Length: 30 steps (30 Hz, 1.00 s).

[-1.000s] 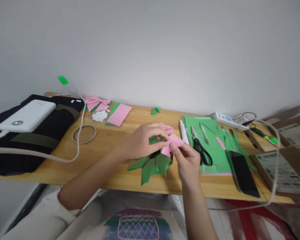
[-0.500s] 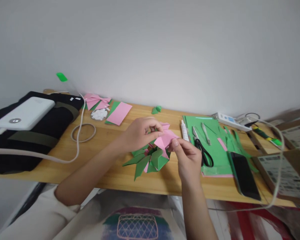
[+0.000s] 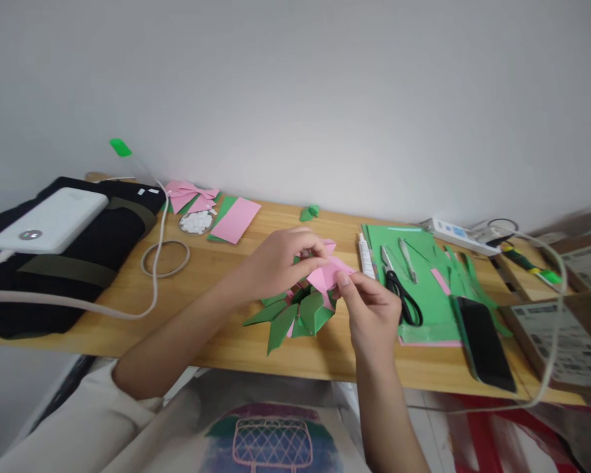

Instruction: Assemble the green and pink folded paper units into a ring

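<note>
Two hands are in view. The left hand (image 3: 282, 264) has its thumb and fingertips pinching the left side of one folded pink paper (image 3: 324, 277); the right hand (image 3: 375, 307) pinches its right end between thumb and finger. The pink paper lies directly between both hands, neither clearly nearer, its long axis running roughly from one to the other. Just beneath, toward the person, sits one green paper cluster (image 3: 320, 314); whether the two are joined cannot be told.

Outward, on the surface (image 3: 217, 341), counted: one glue tube (image 3: 367, 257), one pair of scissors (image 3: 402, 297), one phone (image 3: 485, 345) to the right; one small green fold (image 3: 309, 213) beyond the hands; one dish of white bits (image 3: 196, 223) and one power bank (image 3: 52, 220) to the left.
</note>
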Each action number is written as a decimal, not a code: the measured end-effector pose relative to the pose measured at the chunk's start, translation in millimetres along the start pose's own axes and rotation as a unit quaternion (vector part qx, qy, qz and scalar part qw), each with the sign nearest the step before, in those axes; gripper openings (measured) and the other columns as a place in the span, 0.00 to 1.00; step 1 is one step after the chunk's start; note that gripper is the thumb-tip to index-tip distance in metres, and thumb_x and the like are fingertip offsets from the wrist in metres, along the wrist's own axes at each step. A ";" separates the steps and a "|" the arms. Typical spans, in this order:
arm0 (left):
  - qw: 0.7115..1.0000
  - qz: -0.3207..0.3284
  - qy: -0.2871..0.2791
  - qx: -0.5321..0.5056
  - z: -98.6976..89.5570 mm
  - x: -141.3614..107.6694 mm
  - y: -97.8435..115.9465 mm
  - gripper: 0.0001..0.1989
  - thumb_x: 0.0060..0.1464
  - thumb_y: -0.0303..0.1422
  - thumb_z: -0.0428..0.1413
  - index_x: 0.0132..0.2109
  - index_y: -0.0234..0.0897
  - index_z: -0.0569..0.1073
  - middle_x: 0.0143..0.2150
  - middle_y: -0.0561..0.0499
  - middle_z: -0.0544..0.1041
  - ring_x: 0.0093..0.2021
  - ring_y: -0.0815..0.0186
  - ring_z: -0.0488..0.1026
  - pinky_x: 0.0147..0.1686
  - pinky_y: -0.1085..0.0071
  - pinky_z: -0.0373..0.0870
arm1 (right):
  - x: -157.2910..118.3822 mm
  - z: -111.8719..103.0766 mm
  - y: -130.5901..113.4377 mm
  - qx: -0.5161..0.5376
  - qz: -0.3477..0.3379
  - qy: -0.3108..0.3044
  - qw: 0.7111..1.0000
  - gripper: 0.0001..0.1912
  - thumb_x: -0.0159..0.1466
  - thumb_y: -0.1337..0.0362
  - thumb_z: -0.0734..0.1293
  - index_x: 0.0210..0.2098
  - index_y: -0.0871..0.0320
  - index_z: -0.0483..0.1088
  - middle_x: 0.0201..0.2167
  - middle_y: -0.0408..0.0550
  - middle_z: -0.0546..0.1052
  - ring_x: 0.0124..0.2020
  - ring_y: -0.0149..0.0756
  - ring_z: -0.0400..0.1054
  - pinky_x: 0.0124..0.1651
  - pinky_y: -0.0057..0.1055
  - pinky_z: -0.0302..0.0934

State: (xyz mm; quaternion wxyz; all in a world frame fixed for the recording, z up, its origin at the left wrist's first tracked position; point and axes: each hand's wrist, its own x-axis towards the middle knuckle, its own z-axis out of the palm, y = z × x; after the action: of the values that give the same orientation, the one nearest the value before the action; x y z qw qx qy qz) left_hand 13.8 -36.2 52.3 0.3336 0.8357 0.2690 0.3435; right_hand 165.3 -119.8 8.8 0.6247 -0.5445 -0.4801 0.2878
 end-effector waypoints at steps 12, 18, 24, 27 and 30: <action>1.000 0.006 0.008 0.017 -0.2 0.7 3.9 0.06 0.55 0.25 0.55 0.30 0.35 0.71 0.27 0.56 0.72 0.28 0.72 0.67 0.33 0.74 0.64 | -1.0 0.9 -0.8 0.001 0.000 0.010 1.000 0.15 0.60 0.60 0.70 0.20 0.58 0.71 0.18 0.41 0.72 0.21 0.28 0.64 0.26 0.25 0.59; 0.999 0.012 0.006 0.030 -0.4 0.6 3.9 0.06 0.56 0.24 0.55 0.30 0.35 0.72 0.27 0.56 0.73 0.29 0.71 0.68 0.34 0.74 0.65 | -1.2 0.4 -0.5 -0.001 -0.007 0.007 1.000 0.14 0.60 0.60 0.70 0.20 0.58 0.72 0.18 0.41 0.72 0.21 0.29 0.64 0.26 0.26 0.59; 0.999 0.009 -0.002 0.032 -0.1 -0.1 3.0 0.06 0.56 0.25 0.55 0.31 0.35 0.72 0.29 0.55 0.75 0.30 0.70 0.70 0.35 0.73 0.66 | -1.8 0.1 2.9 -0.007 -0.018 0.006 1.000 0.15 0.61 0.59 0.69 0.19 0.58 0.70 0.18 0.41 0.70 0.21 0.29 0.62 0.26 0.27 0.58; 0.999 0.003 -0.011 0.037 -0.7 -0.3 3.1 0.06 0.56 0.25 0.55 0.31 0.35 0.72 0.28 0.55 0.74 0.31 0.70 0.71 0.36 0.74 0.66 | -2.9 -1.0 4.8 -0.012 -0.028 0.000 1.000 0.17 0.63 0.59 0.67 0.19 0.58 0.69 0.18 0.41 0.69 0.22 0.29 0.62 0.27 0.27 0.57; 0.999 -0.003 -0.021 0.036 -0.8 -0.8 2.7 0.06 0.56 0.25 0.55 0.31 0.35 0.72 0.29 0.55 0.75 0.31 0.70 0.71 0.38 0.73 0.67 | -4.4 -1.8 5.7 -0.023 -0.043 -0.003 0.999 0.18 0.64 0.59 0.66 0.19 0.58 0.68 0.19 0.41 0.68 0.23 0.29 0.61 0.28 0.28 0.56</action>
State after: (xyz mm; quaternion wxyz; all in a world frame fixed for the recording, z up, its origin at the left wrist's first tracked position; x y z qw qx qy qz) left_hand 13.3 -38.1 54.4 0.3093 0.8534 0.2769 0.3151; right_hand 166.2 -123.1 2.1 0.6228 -0.5365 -0.5112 0.2509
